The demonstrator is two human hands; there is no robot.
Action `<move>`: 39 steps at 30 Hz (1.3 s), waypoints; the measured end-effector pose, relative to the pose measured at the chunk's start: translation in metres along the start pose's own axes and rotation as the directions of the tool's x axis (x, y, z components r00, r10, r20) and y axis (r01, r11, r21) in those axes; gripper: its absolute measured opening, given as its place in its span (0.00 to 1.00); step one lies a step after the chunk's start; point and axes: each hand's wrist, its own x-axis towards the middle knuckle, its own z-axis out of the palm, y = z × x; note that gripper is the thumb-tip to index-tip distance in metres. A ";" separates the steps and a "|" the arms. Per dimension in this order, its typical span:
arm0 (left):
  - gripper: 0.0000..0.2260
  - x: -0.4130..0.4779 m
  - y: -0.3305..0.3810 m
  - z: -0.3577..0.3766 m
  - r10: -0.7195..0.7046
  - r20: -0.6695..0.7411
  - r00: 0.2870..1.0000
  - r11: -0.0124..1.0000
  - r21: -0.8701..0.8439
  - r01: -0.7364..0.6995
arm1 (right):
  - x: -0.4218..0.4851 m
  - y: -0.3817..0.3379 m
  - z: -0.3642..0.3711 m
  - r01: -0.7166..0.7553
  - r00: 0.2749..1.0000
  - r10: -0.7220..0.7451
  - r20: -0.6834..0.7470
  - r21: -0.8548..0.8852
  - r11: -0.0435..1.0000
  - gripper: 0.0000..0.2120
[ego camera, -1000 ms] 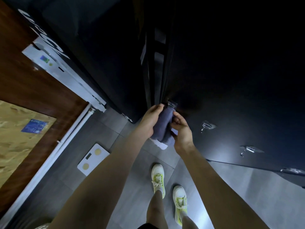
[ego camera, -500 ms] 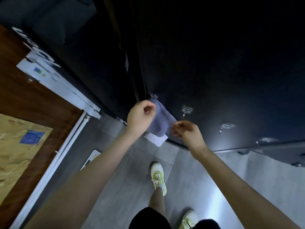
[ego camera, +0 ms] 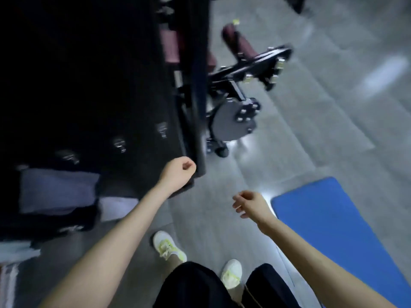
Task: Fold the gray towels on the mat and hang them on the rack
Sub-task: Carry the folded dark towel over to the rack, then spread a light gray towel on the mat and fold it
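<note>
A folded gray towel (ego camera: 57,190) hangs at the left on the dark wall panel (ego camera: 89,85), with a white tag (ego camera: 117,207) at its lower edge. Bare metal hooks (ego camera: 119,144) line the panel to the towel's right. My left hand (ego camera: 178,172) is curled into a fist, holds nothing and is in front of the panel's end. My right hand (ego camera: 249,204) hangs loosely curled and empty over the floor, just left of the blue mat (ego camera: 333,218). No towel shows on the visible part of the mat. The picture is blurred.
A black gym machine (ego camera: 233,112) with dark red pads stands beyond the panel's end. Gray tiled floor (ego camera: 311,96) spreads to the right. My two feet in white and yellow shoes (ego camera: 166,245) stand between panel and mat.
Both hands have let go of the towel, which now hangs on the panel. My view has swung right, so the towel lies far left and the blue mat has come into sight.
</note>
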 end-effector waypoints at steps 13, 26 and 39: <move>0.05 -0.046 0.265 0.284 0.370 0.667 0.646 0.797 0.129 -0.589 | -0.154 0.227 -0.227 -0.082 0.618 0.534 -0.577 0.628 0.774 0.07; 0.05 -0.065 0.431 0.468 0.393 0.904 0.170 0.526 -0.069 -0.848 | -0.220 0.303 -0.302 0.257 0.198 0.858 -0.475 0.869 0.422 0.05; 0.05 -0.205 0.536 0.668 0.288 0.957 -0.032 0.359 -0.138 -0.923 | -0.307 0.451 -0.372 0.401 0.067 0.940 -0.334 0.872 0.281 0.06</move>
